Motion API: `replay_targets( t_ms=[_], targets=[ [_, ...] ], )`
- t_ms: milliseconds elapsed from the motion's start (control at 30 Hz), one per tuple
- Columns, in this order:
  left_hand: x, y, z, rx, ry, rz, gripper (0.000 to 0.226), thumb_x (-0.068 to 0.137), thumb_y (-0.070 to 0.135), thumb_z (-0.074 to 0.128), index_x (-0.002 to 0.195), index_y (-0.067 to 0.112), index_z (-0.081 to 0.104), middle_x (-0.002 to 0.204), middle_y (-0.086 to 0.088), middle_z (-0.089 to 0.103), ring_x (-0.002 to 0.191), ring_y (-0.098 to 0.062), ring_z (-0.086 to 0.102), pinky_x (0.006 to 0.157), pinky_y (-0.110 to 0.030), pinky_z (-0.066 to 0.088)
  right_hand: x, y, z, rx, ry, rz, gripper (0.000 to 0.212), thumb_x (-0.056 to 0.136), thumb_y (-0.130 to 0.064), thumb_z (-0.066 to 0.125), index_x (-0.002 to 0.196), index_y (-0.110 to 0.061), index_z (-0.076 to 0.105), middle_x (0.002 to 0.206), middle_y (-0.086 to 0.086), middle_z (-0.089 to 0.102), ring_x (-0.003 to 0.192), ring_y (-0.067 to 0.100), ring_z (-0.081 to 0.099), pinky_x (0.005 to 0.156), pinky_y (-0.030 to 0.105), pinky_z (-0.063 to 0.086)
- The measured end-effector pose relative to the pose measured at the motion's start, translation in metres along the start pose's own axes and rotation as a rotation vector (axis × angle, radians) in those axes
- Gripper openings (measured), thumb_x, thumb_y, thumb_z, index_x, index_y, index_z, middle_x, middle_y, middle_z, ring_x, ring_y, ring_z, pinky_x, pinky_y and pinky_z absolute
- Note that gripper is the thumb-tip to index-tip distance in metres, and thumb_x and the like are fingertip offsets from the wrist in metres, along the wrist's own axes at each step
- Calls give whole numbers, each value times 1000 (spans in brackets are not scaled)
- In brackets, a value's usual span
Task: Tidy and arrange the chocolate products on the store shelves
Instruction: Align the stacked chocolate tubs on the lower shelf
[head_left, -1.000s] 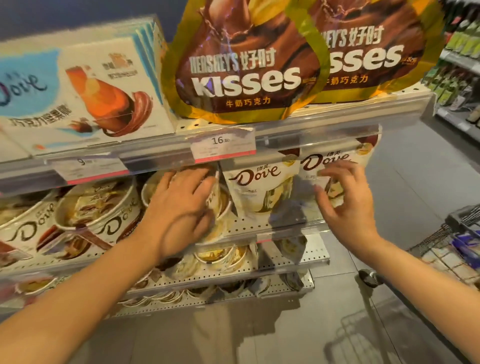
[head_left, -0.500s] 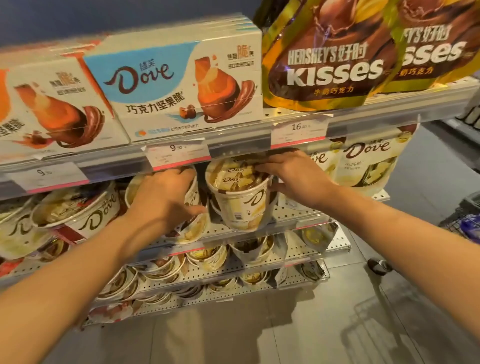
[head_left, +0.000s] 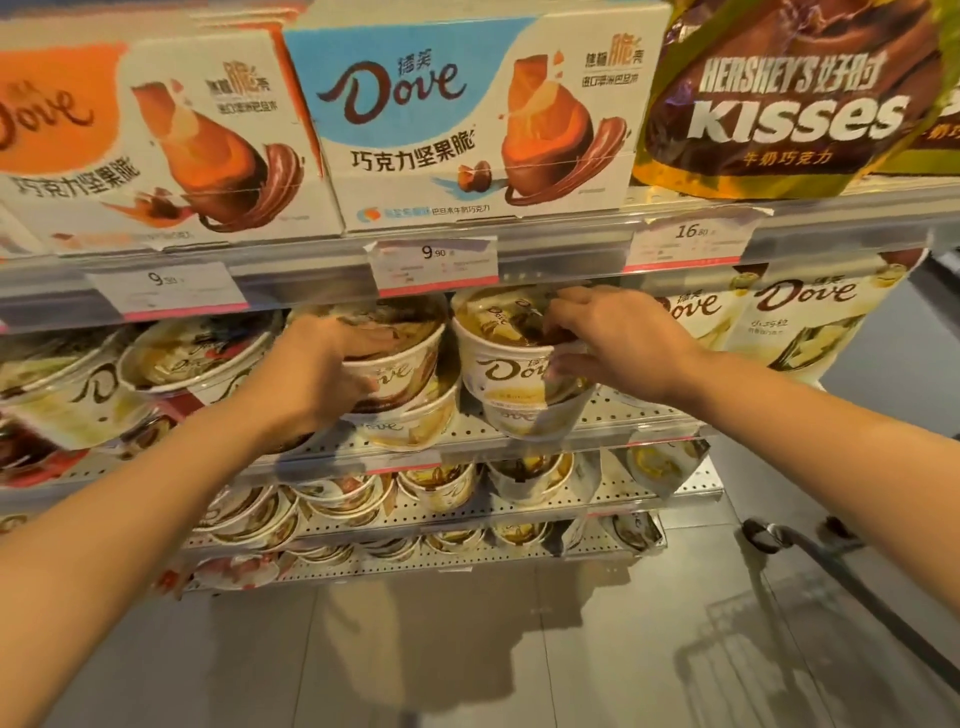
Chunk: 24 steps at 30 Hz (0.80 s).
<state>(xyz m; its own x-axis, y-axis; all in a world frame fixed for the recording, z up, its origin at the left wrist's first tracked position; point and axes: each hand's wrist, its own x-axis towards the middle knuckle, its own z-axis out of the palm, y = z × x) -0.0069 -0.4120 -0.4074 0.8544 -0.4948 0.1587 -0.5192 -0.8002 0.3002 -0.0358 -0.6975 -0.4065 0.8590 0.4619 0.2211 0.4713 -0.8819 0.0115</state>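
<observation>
Two white Dove chocolate cups stand side by side on the second shelf, each stacked on another cup. My left hand (head_left: 322, 369) grips the left cup (head_left: 400, 371) by its rim and side. My right hand (head_left: 618, 343) holds the right cup (head_left: 498, 364), fingers over its lid and thumb under the rim. More Dove cups (head_left: 171, 358) lie tilted to the left. White Dove pouches (head_left: 810, 317) hang at the right of the same shelf.
Above sit Dove nut-crisp boxes (head_left: 467, 119) and Hershey's Kisses bags (head_left: 779, 104), with price tags (head_left: 436, 257) on the shelf rail. Lower shelves (head_left: 649, 499) carry more cups and pouches. A trolley handle (head_left: 810, 551) stands at the lower right over a grey floor.
The view swung left along the shelf. My right hand left the Dove pouches and took hold of the right cup; my left hand shifted its grip onto the left cup's rim.
</observation>
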Motion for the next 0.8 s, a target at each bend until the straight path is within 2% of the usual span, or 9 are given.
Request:
replay_targets(
  t_ms=[133, 267, 400, 500, 567, 700, 800],
  targets=[
    [-11, -5, -5, 19, 78, 36, 41, 74, -1, 72, 113, 12, 68, 116, -4, 66, 113, -20, 59, 102, -34, 41, 1, -7, 2, -14, 16, 55, 37, 80, -32, 69, 106, -8, 59, 107, 10, 62, 99, 33, 59, 75, 36, 46],
    [-17, -12, 4, -79, 106, -6, 36, 79, 0, 68, 113, 9, 66, 119, -5, 64, 116, -20, 55, 106, -34, 35, 0, -13, -1, -12, 27, 84, 39, 81, -32, 68, 111, -8, 58, 111, 11, 61, 104, 32, 56, 81, 37, 44],
    [-14, -19, -2, -12, 102, -85, 37, 75, -1, 71, 110, 9, 68, 117, -6, 66, 116, -21, 57, 105, -34, 37, 2, -21, 1, -13, -35, 69, 44, 79, -33, 70, 115, -11, 56, 113, 9, 60, 106, 31, 53, 82, 37, 43],
    [-14, -16, -7, 54, 87, -86, 36, 72, 17, 79, 106, 10, 70, 111, -9, 69, 106, -25, 62, 97, -40, 46, 3, -21, 7, 63, -78, 76, 47, 78, -28, 72, 119, -12, 55, 114, 8, 57, 106, 30, 53, 84, 38, 44],
    [-13, -11, -6, 122, 97, -86, 37, 75, 26, 76, 107, 10, 70, 106, -13, 70, 99, -29, 65, 91, -41, 49, 3, -20, 11, 156, -84, 80, 48, 76, -17, 73, 121, -12, 56, 116, 9, 55, 107, 28, 52, 88, 35, 44],
    [-8, -6, 0, 269, 145, -38, 32, 83, 33, 65, 100, 6, 71, 91, -17, 72, 87, -34, 65, 77, -39, 50, 3, -18, 13, 306, -101, 119, 44, 75, -2, 70, 116, -12, 58, 114, 6, 56, 104, 21, 52, 83, 21, 37],
    [-8, -8, 2, 248, 177, 17, 30, 83, 32, 66, 97, 6, 72, 90, -16, 72, 84, -33, 66, 71, -38, 48, 4, -16, 14, 329, -113, 114, 44, 74, 0, 70, 114, -12, 59, 112, 6, 56, 103, 21, 52, 83, 23, 39]
  ],
)
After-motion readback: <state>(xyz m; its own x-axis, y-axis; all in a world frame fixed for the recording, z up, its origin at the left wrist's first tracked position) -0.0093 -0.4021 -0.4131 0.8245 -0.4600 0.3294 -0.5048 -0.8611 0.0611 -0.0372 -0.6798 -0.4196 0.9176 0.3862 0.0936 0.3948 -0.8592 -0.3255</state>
